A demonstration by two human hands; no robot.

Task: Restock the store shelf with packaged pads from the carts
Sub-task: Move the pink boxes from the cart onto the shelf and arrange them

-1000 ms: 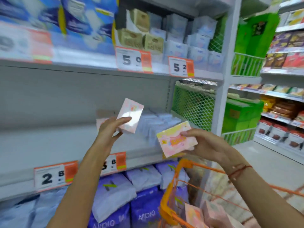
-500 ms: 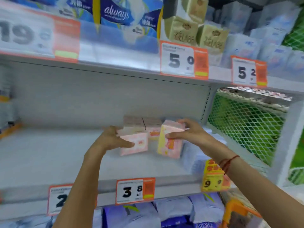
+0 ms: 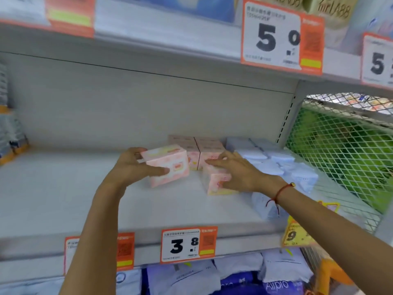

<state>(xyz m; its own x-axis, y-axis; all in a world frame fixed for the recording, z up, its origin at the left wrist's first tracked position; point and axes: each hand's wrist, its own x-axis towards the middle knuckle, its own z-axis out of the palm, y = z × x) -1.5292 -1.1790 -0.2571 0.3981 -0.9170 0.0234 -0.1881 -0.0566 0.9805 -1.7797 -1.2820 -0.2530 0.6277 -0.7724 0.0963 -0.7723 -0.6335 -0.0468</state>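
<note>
My left hand (image 3: 136, 166) grips a pink pad pack (image 3: 170, 163), thumb on its front and fingers over its top left, low over the grey middle shelf (image 3: 74, 188). My right hand (image 3: 238, 173) holds a second pink pad pack (image 3: 214, 182) that stands on the shelf just right of the first. Two more pink packs (image 3: 202, 145) sit behind them near the back panel.
Pale blue pad packs (image 3: 276, 165) fill the shelf's right end beside a white mesh side panel (image 3: 344, 150). Price tags (image 3: 188, 244) hang on the shelf's front lip. Purple and white bags (image 3: 234, 277) lie below. An orange cart corner (image 3: 331, 275) shows at the lower right.
Both hands carried their pink packs from above the cart to the shelf. The right pack now stands on the shelf, and the left pack has come in beside it.
</note>
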